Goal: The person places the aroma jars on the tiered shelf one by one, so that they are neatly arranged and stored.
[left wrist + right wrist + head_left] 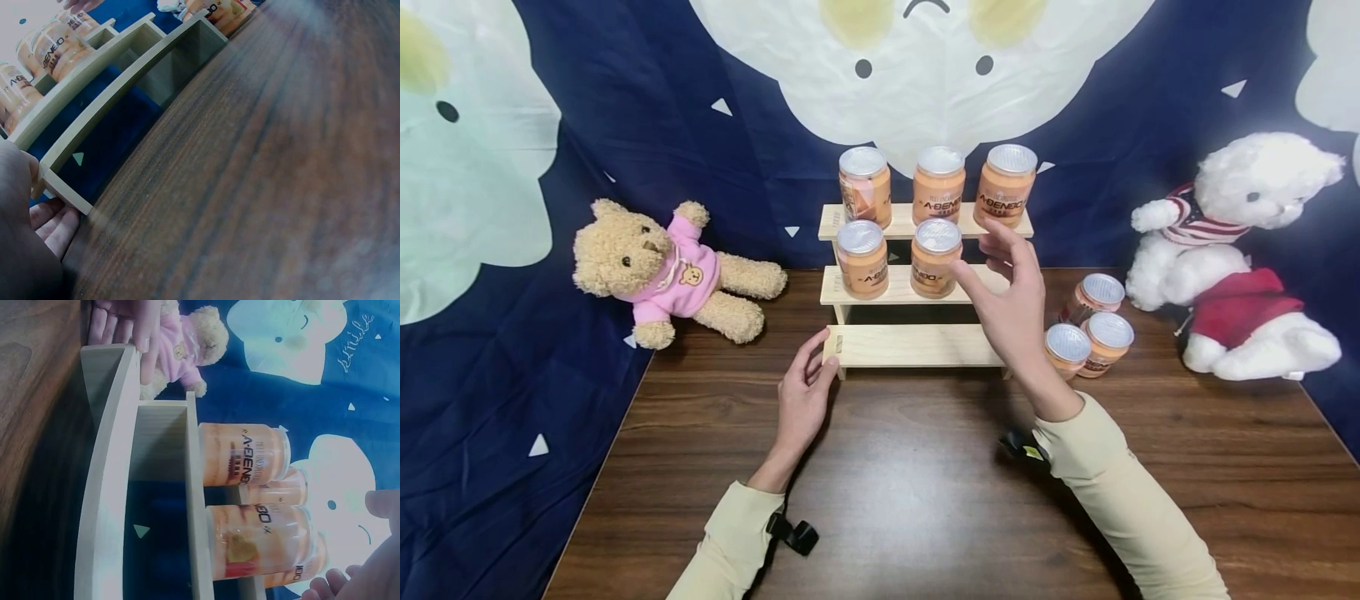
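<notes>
So the left hand (803,407) had hold of the left end of the wooden stand's lowest step (917,347), middle of the frame, and the left wrist view showed its thumb and fingers wrapped round that end. The right hand (1017,310), right of centre, was held fairly wide, thumb spread from the curved fingers, nothing in its grip. Its thumb was just beside the centre jar (934,275) on the middle step; I couldn't tell if the two touched. Another one, the left jar (865,275), stood upright on the same step, and the top-row jars (939,198) made a line of three above, upper middle of the frame. Three more, the loose jars (1103,348), were bunched on the table (887,475) at right, near the white plush (1232,275). To me it looked like the stocking of the middle step was in hand, with the right hand between jars. I'd say the next move called for reaching to the right of the frame, closing round one loose jar, and standing it beside the centre jar, left hand steadying the stand so nothing wobbled.
</notes>
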`<action>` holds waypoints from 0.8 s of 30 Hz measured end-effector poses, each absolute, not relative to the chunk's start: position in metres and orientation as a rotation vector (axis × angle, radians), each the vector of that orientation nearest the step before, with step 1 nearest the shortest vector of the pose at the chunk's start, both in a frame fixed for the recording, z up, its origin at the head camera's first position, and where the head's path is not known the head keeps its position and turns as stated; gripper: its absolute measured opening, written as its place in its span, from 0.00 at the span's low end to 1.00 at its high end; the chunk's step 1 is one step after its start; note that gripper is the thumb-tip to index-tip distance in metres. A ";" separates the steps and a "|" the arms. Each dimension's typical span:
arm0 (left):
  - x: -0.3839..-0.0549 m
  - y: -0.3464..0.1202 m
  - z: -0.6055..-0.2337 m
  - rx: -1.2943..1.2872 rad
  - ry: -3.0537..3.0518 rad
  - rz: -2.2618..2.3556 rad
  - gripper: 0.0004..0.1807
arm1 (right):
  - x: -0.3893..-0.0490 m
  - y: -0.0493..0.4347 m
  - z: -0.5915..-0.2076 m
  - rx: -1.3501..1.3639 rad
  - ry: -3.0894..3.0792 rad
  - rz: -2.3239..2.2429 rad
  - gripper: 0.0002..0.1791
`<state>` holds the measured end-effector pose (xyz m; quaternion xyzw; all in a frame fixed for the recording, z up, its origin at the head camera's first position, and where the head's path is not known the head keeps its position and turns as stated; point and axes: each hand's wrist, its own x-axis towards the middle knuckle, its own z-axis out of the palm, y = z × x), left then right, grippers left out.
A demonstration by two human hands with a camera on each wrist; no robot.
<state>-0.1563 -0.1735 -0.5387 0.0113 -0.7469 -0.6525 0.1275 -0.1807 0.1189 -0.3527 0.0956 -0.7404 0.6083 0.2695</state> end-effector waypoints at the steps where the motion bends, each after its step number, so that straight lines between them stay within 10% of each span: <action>1: -0.157 -0.174 -0.539 0.035 -2.176 -1.902 0.26 | -0.179 0.121 -0.352 0.267 -1.988 1.637 0.35; 24: -0.144 -0.166 -0.514 -0.045 -2.176 -1.823 0.25 | -0.148 0.166 -0.361 0.319 -1.787 1.649 0.28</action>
